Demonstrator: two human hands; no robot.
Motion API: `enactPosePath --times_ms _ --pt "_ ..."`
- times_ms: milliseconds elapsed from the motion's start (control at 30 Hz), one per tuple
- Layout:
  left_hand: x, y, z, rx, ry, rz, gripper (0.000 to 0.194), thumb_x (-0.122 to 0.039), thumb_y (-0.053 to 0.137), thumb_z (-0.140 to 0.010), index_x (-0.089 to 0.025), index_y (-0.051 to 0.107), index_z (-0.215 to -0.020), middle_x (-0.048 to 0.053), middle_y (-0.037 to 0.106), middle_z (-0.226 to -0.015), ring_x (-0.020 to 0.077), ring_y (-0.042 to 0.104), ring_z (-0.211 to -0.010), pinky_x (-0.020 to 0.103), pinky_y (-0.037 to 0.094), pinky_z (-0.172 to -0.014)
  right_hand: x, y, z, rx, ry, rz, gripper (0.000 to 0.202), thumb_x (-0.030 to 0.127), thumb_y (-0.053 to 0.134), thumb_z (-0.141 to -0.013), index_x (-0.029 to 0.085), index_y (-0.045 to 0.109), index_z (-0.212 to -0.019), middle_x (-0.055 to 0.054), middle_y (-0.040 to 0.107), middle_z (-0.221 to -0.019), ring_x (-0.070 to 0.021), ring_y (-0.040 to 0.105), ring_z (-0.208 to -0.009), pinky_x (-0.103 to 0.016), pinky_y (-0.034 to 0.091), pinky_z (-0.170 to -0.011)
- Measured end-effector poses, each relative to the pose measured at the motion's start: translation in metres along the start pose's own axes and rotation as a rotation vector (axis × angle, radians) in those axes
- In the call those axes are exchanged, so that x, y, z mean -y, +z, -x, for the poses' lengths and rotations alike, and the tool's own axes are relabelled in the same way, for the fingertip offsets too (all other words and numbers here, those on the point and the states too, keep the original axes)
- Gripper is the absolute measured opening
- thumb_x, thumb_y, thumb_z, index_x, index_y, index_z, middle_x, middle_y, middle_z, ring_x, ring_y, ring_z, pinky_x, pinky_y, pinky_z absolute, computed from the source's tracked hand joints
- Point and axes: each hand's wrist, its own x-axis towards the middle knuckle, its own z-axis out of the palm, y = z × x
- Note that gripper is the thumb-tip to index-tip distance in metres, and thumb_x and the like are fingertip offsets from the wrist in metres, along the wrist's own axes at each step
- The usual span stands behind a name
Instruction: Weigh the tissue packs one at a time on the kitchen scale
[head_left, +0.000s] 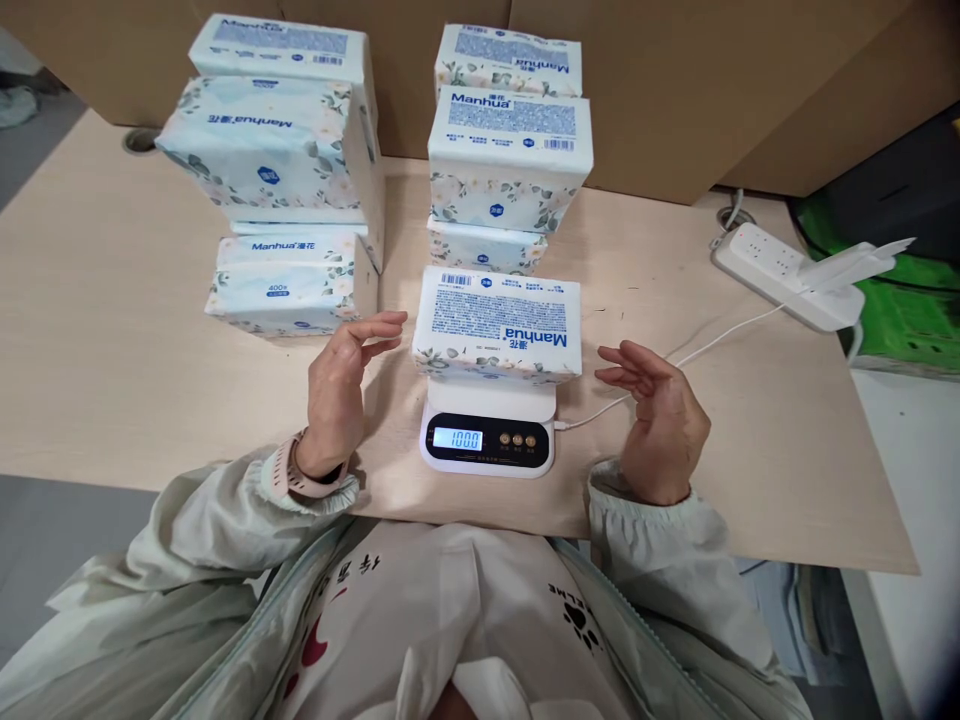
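Observation:
A pack of tissues (499, 322), white with blue print and a floral edge, rests on a white digital kitchen scale (487, 430). The lit display of the scale reads 100.0. My left hand (341, 385) hovers just left of the pack, fingers stretched toward it without contact. On the other side my right hand (660, 415) is apart from the pack, its fingers extended and slightly bent. Neither hand holds anything.
Stacked tissue packs (262, 150) stand at the back left, and more tissue packs (510, 160) sit behind the scale. A white power strip (787, 275) lies at the right, its cable (720, 328) running to the scale. Cardboard (637, 90) lines the table's far edge.

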Motion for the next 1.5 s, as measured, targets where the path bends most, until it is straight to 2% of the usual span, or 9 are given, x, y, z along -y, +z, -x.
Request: enactPosePath --times_ms 100,300,533,767,1000,1167,1300,1400,1500 --pt "-0.0026 0.0006 -0.0002 -0.014 -0.022 -0.014 0.041 -0.061 0.058 -0.102 -0.025 0.079 -0.1 0.009 0.079 -0.126 0.0314 0.07 -0.129 0.049 0.058 -0.109 -0.0004 -0.0007 0.0002 0.004 0.006 0.007 0.052 0.062 0.051 -0.105 0.023 0.078 -0.125 -0.01 0.082 -0.118 -0.0264 0.076 -0.098 -0.055 0.056 -0.102" --pt "-0.0023 0.0005 0.0001 -0.01 -0.008 0.028 0.04 -0.056 0.056 -0.105 -0.027 0.082 -0.101 0.008 0.08 -0.122 0.0282 0.071 -0.124 0.043 0.059 -0.103 -0.0011 -0.0011 0.0 0.009 0.006 0.022 0.048 0.06 0.05 -0.106 0.025 0.078 -0.122 -0.009 0.083 -0.117 -0.0265 0.076 -0.095 -0.054 0.057 -0.1" --pt "-0.0041 0.0008 -0.0001 0.006 -0.018 -0.019 0.043 -0.061 0.055 -0.105 -0.024 0.077 -0.098 0.011 0.077 -0.123 0.0308 0.07 -0.125 0.046 0.059 -0.105 0.003 -0.0001 0.0008 -0.001 0.016 0.036 0.048 0.06 0.052 -0.105 0.022 0.078 -0.12 -0.011 0.083 -0.116 -0.0267 0.076 -0.094 -0.053 0.056 -0.1" --pt "-0.0053 0.0001 -0.0006 0.014 -0.012 -0.016 0.04 -0.058 0.056 -0.105 -0.025 0.078 -0.097 0.01 0.078 -0.121 0.0312 0.07 -0.124 0.047 0.059 -0.106 0.003 -0.0004 0.0015 0.008 0.008 0.078 0.045 0.06 0.047 -0.107 0.03 0.079 -0.117 -0.007 0.083 -0.116 -0.0289 0.077 -0.095 -0.057 0.058 -0.101" --pt "-0.0032 -0.0004 -0.0009 0.011 0.007 -0.005 0.041 -0.058 0.056 -0.105 -0.026 0.079 -0.096 0.009 0.079 -0.12 0.0294 0.07 -0.122 0.044 0.059 -0.104 0.0011 -0.0007 0.0011 0.003 0.001 0.077 0.044 0.06 0.048 -0.107 0.03 0.08 -0.113 -0.006 0.084 -0.113 -0.0288 0.078 -0.093 -0.056 0.059 -0.099" --pt "-0.0073 0.0013 -0.0005 -0.008 -0.015 -0.002 0.042 -0.06 0.057 -0.104 -0.025 0.078 -0.093 0.01 0.079 -0.119 0.0314 0.071 -0.122 0.047 0.06 -0.104 0.0015 -0.0005 0.0014 -0.004 0.001 0.055 0.042 0.06 0.05 -0.106 0.031 0.081 -0.11 -0.006 0.085 -0.111 -0.028 0.077 -0.092 -0.055 0.059 -0.098" --pt "-0.0072 0.0009 -0.0033 -0.02 -0.029 0.026 0.04 -0.058 0.06 -0.103 -0.026 0.081 -0.095 0.01 0.08 -0.118 0.0317 0.071 -0.123 0.047 0.061 -0.102 0.0013 0.0007 0.0016 0.02 -0.028 0.046 0.042 0.056 0.054 -0.106 0.025 0.082 -0.111 -0.007 0.085 -0.11 -0.0259 0.077 -0.091 -0.052 0.061 -0.092" --pt "-0.0031 -0.0009 -0.0061 -0.044 -0.01 0.045 0.038 -0.057 0.061 -0.103 -0.028 0.086 -0.101 0.007 0.082 -0.118 0.0296 0.075 -0.117 0.047 0.063 -0.099 -0.0012 0.0023 0.0005 0.083 -0.09 0.039 0.039 0.052 0.056 -0.107 0.024 0.081 -0.12 -0.008 0.085 -0.116 -0.0258 0.078 -0.101 -0.052 0.062 -0.098" --pt "-0.0053 -0.0012 -0.0076 0.001 -0.031 0.028 0.036 -0.057 0.062 -0.104 -0.032 0.088 -0.108 0.005 0.083 -0.12 0.0292 0.077 -0.111 0.05 0.065 -0.1 -0.0024 0.0048 -0.0003 0.235 -0.129 0.097 0.046 0.055 0.058 -0.106 0.029 0.072 -0.141 -0.009 0.077 -0.141 -0.0294 0.071 -0.131 -0.059 0.054 -0.118"
